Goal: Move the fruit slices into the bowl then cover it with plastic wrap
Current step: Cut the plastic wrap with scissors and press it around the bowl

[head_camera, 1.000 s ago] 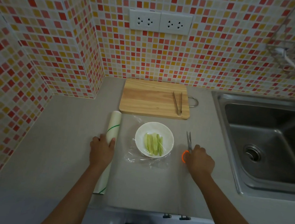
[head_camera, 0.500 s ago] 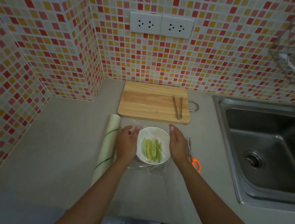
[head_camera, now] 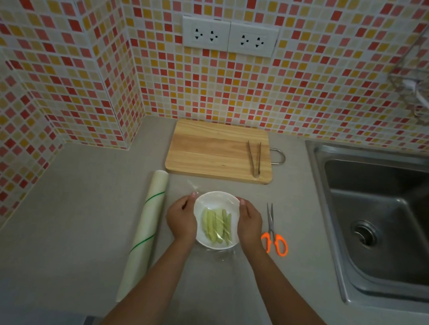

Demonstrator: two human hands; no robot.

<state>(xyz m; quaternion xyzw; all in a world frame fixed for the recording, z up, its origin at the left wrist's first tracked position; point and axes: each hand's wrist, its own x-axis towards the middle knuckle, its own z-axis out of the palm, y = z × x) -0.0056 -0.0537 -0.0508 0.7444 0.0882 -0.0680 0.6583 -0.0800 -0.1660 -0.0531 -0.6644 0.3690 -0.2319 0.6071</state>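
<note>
A white bowl [head_camera: 217, 200] sits on the counter with several pale green fruit slices [head_camera: 217, 225] inside. Clear plastic wrap [head_camera: 196, 187] lies stretched over it, with loose film bunched at the far left and near edges. My left hand [head_camera: 181, 219] cups the bowl's left side and my right hand [head_camera: 249, 224] cups its right side, both pressing the wrap against the rim. The plastic wrap roll [head_camera: 144, 230] lies lengthwise just left of my left hand.
Orange-handled scissors [head_camera: 274, 234] lie right of the bowl. A wooden cutting board [head_camera: 215, 150] with metal tongs [head_camera: 254, 157] sits behind it. A steel sink [head_camera: 389, 224] fills the right side. Tiled walls close the left and back.
My left hand left the roll and my right hand left the scissors. Both came to the bowl's sides and now press the wrap down around the rim.
</note>
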